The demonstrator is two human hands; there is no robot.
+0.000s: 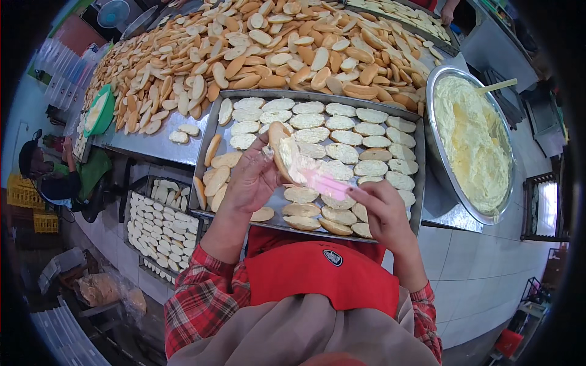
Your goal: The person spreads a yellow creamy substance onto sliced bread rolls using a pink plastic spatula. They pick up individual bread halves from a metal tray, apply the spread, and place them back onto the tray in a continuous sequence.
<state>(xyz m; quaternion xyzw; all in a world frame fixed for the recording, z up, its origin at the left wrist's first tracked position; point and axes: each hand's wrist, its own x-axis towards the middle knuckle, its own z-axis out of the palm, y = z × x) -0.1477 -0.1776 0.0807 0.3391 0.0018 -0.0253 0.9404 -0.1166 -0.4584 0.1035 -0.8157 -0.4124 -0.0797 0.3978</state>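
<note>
My left hand holds a bread slice, tilted up on edge, with pale cream on its cut face. In my right hand is a pink spreader, its blade against the cream at the slice's lower end. Both hands are over a metal tray. Rows of cream-coated bread slices cover much of the tray; slices that look uncoated lie along its left side. To the right stands a large metal bowl of pale yellow cream with a light-coloured handle sticking out.
A big heap of sliced bread lies beyond the tray. At the left are a green basin, a seated person and, lower down, stacked trays of slices. Another person's hand is beside a far tray.
</note>
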